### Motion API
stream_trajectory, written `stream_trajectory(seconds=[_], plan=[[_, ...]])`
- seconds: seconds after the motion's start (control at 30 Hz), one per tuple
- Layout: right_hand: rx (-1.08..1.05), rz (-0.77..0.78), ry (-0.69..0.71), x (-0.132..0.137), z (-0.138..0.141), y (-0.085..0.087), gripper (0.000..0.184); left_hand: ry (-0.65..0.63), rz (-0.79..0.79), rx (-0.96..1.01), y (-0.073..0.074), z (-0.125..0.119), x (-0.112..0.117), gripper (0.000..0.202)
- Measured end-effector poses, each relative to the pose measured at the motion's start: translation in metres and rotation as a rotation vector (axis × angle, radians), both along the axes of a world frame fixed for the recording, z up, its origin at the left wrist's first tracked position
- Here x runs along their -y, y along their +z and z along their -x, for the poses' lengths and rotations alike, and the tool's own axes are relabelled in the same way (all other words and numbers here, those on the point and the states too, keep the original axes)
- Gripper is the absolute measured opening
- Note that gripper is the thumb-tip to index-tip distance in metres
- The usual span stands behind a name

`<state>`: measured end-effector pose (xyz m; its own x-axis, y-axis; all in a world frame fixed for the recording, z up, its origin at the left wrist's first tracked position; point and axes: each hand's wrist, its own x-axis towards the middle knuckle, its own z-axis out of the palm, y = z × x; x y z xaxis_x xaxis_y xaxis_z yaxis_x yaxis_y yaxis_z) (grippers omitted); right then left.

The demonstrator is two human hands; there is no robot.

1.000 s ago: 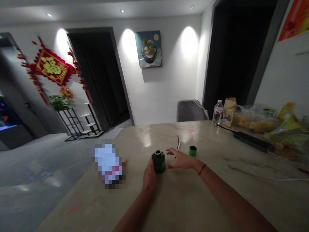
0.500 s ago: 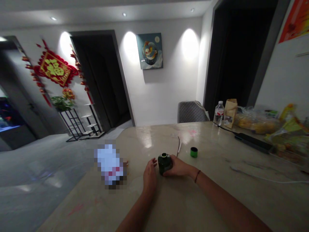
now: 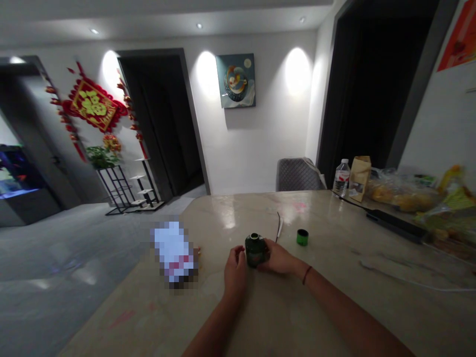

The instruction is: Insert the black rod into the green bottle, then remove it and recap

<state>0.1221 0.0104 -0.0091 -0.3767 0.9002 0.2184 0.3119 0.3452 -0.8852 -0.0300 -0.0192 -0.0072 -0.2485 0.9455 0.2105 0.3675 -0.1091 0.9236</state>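
Observation:
A small dark green bottle (image 3: pixel 256 252) with a narrow, uncapped neck stands upright on the table in front of me. From its right side, my right hand (image 3: pixel 277 257) wraps its fingers round the body. Close to the bottle's left side is my left hand (image 3: pixel 235 270), its fingers loosely bent and slightly apart; whether they touch the glass I cannot tell. A green cap (image 3: pixel 302 237) sits to the right, beyond my right hand. Just behind that hand lie a thin dark stick (image 3: pixel 277 225) and a short white piece (image 3: pixel 280 228).
On the marble-look table (image 3: pixel 208 307), a blurred-out bright object (image 3: pixel 173 250) lies to the left. At the back right are a water bottle (image 3: pixel 341 177), a paper bag (image 3: pixel 359 178), plastic bags of food (image 3: pixel 405 191) and a black power strip (image 3: pixel 396 225). A grey chair (image 3: pixel 299 174) stands behind.
My left hand's fingers have bent inward and come nearer the bottle. My right hand still holds it. The whole view has shifted slightly.

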Motion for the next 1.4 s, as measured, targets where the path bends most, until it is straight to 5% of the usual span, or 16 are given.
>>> stream_trajectory(seconds=[0.37,0.67,0.93,1.17,1.4], plan=[[0.254,-0.011,-0.375,-0.037,0.011,0.0,0.053,-0.052,0.058,0.066,-0.006,-0.003,0.0,0.033],[0.231,-0.008,-0.35,-0.051,0.015,0.004,0.035,-0.053,0.055,0.005,-0.006,-0.003,0.0,0.029],[0.215,-0.017,-0.397,-0.049,0.014,0.003,0.057,-0.048,0.068,-0.023,-0.003,-0.005,0.002,0.029],[0.289,0.185,-0.353,-0.064,0.018,0.016,0.052,-0.052,0.09,-0.055,-0.002,-0.005,0.003,0.025],[0.407,0.136,-0.399,-0.078,0.027,0.018,0.054,-0.047,0.1,-0.071,-0.003,-0.005,0.002,0.025]])
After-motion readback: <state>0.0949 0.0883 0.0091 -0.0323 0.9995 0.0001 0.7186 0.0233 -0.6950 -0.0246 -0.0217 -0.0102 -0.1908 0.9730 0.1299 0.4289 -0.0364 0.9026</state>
